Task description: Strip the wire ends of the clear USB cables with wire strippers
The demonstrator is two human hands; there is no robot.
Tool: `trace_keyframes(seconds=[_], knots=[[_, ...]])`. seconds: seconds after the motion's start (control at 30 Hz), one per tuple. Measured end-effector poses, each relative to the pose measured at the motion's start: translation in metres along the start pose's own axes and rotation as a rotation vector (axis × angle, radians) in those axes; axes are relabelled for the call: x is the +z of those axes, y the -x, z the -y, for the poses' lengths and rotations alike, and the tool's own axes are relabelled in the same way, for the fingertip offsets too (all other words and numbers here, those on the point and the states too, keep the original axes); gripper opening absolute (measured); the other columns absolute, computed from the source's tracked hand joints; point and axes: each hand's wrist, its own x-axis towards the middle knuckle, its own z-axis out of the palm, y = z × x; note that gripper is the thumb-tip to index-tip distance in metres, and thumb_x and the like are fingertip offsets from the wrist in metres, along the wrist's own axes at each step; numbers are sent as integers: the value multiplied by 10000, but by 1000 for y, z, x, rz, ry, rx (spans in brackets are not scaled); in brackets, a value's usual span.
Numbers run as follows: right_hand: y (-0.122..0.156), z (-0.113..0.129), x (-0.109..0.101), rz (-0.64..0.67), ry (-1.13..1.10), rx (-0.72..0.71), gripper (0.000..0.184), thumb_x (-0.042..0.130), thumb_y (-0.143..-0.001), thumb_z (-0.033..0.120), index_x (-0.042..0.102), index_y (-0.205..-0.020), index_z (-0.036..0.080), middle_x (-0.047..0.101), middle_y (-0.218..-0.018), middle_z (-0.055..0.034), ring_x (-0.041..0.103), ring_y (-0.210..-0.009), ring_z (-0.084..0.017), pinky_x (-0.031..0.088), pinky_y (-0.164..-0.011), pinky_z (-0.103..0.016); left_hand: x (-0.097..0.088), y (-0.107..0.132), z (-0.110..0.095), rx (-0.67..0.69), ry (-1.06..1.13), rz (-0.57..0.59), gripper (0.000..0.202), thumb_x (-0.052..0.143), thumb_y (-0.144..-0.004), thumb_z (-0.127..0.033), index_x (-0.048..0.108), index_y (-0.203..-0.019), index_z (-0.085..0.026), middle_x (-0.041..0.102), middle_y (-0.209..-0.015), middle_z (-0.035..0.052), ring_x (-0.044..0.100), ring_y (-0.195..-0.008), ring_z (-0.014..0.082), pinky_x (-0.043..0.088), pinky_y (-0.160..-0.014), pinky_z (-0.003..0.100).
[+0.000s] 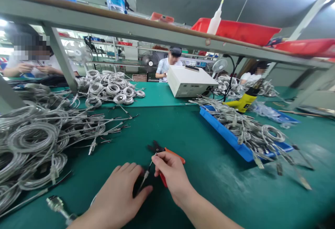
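Near the front of the green bench, my right hand (170, 169) pinches the thin stripped end of a cable (146, 175) between thumb and fingertips. My left hand (119, 192) curves over the same cable, its thumb and forefinger apart with the cable running through the gap. Whether its other fingers touch the cable is hidden. Partly beneath my right hand lie orange-handled pliers (158, 149), their dark jaws pointing away to the left. A clear-shelled cable connector (56, 204) rests on the bench left of my left wrist.
Coiled grey cables (34, 138) are heaped at left, with another pile (112, 88) behind. On the right, a blue tray (225, 136) holds more cables beside a yellow tool (242, 102). A white box (192, 81) stands behind. A shelf (157, 30) crosses overhead; several people sit beyond.
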Motion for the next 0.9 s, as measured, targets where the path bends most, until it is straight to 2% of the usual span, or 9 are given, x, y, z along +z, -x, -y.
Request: trace_keyframes(seconds=[0.07, 0.17, 0.3, 0.4, 0.5, 0.6, 0.7, 0.83, 0.9], knots=[[0, -1, 1, 6, 12, 22, 277, 752, -748, 439, 660, -695, 184, 543, -532, 40, 495, -524, -127, 392, -628, -292, 0, 11, 9, 0, -156, 20, 237, 547, -877, -441, 650, -835, -231, 644, -877, 73, 564, -830, 293, 355, -739, 381], [4, -2, 4, 57, 29, 41, 280, 749, -750, 431, 647, -671, 182, 533, -529, 40, 501, -531, -129, 398, -641, -291, -3, 27, 19, -73, -235, 76, 303, 480, -904, -459, 667, -848, -228, 656, -861, 88, 587, -793, 295, 349, -699, 368], [9, -5, 8, 112, 23, 53, 261, 763, -732, 416, 660, -680, 183, 534, -540, 39, 494, -509, -128, 396, -602, -286, -13, 27, 8, -103, -245, 91, 259, 559, -854, -468, 662, -852, -231, 676, -805, 77, 606, -764, 303, 307, -653, 341], [8, -4, 6, 85, 17, -2, 232, 769, -725, 393, 683, -668, 186, 570, -583, 18, 511, -560, -141, 396, -602, -280, -16, 8, -10, -58, -81, 83, 266, 509, -902, -464, 614, -831, -230, 675, -770, 48, 591, -692, 251, 247, -586, 310], [3, 1, 2, 53, -28, -45, 243, 796, -701, 407, 698, -659, 189, 604, -634, 2, 529, -605, -150, 412, -615, -278, -10, -16, -20, -9, 118, 28, 311, 453, -951, -434, 606, -788, -217, 668, -723, 39, 549, -620, 198, 242, -563, 298], [-3, 6, -2, 37, -43, -25, 281, 814, -681, 429, 691, -651, 178, 598, -593, 4, 518, -557, -140, 411, -581, -276, 5, -28, -18, 50, 330, -43, 312, 430, -974, -388, 610, -800, -202, 672, -741, 38, 549, -631, 174, 307, -587, 283], [-4, 8, -3, 40, -31, -13, 282, 803, -691, 432, 689, -649, 178, 600, -560, 5, 528, -529, -140, 417, -563, -281, 18, -27, -12, 42, 574, -51, 287, 440, -976, -402, 597, -850, -196, 661, -738, 21, 552, -619, 155, 358, -583, 260], [-5, 4, -3, 3, -2, -13, 245, 803, -689, 404, 705, -652, 183, 605, -567, 16, 527, -531, -127, 415, -567, -275, 21, -26, -5, 37, 635, -65, 273, 517, -941, -404, 656, -860, -184, 656, -733, 19, 560, -652, 157, 387, -598, 252], [-7, 1, -4, -9, 8, 8, 241, 796, -704, 400, 705, -647, 185, 586, -542, 25, 521, -526, -123, 407, -563, -272, 19, -28, -2, 8, 664, -30, 282, 500, -945, -388, 680, -870, -184, 672, -775, 25, 569, -641, 150, 398, -593, 251]])
